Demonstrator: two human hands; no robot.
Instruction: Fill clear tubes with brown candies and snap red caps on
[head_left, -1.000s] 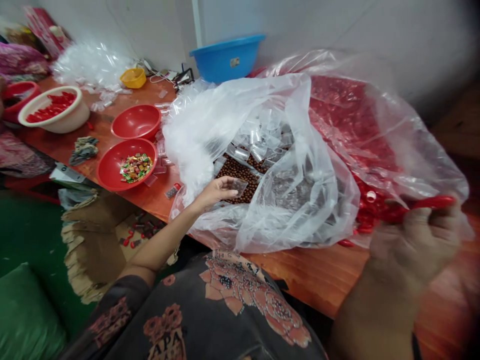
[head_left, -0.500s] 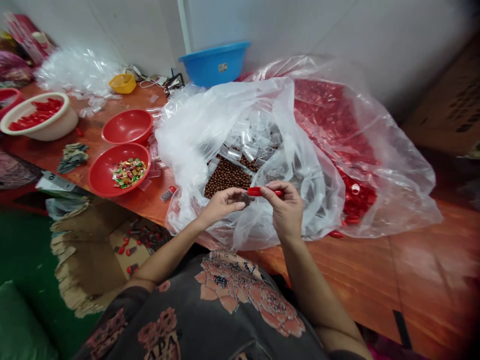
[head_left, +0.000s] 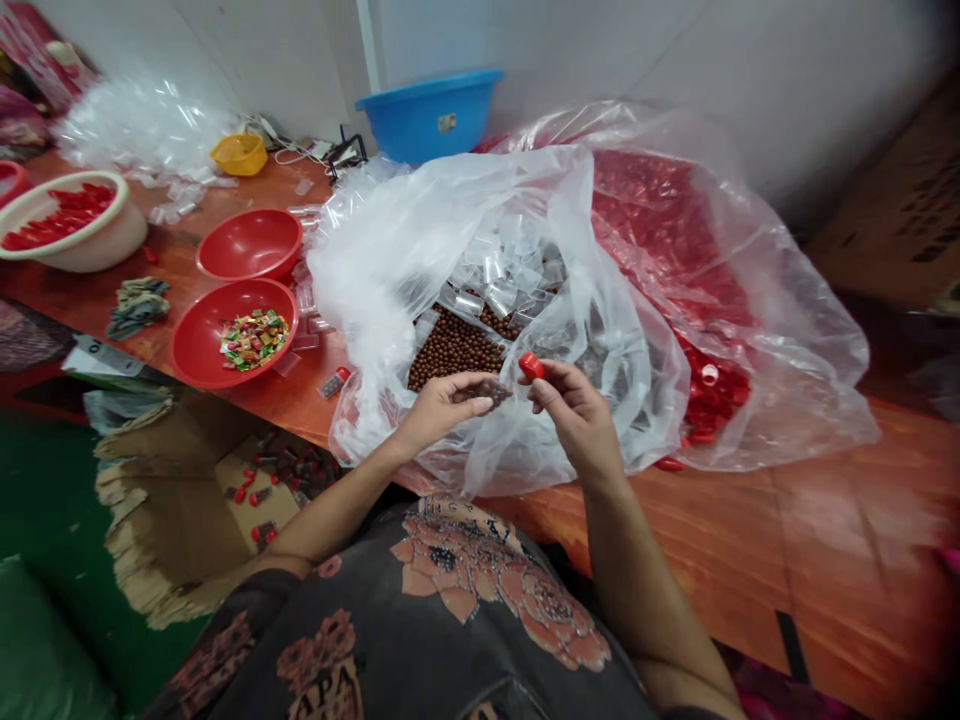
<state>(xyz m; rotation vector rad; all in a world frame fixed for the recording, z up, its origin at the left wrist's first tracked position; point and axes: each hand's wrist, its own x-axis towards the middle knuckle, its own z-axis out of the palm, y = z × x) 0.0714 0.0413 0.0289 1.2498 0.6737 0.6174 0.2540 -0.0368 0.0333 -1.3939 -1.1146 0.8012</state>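
My left hand [head_left: 450, 408] is closed on a small clear plastic container [head_left: 495, 390] with brown balls inside, held over the front of a white plastic bag [head_left: 390, 260]. Just to its right, my right hand [head_left: 574, 405] pinches a red plastic cap [head_left: 532, 367] between thumb and fingers. A small gap separates cap and container. Brown balls [head_left: 457, 350] and several empty clear containers [head_left: 495, 270] lie in the bag's mouth behind my hands.
A clear bag of red caps [head_left: 720, 390] lies to the right. Red bowls [head_left: 202, 345], one holding wrapped sweets [head_left: 253, 342], stand at left, with a white basin [head_left: 90, 250] beyond. A blue basin [head_left: 435, 115] is behind. Below the table edge, a cardboard box [head_left: 165, 500] holds capped containers.
My right hand has come from the bag of red caps at the right to beside my left hand. The red cap has since turned in its fingers. The left hand keeps the container.
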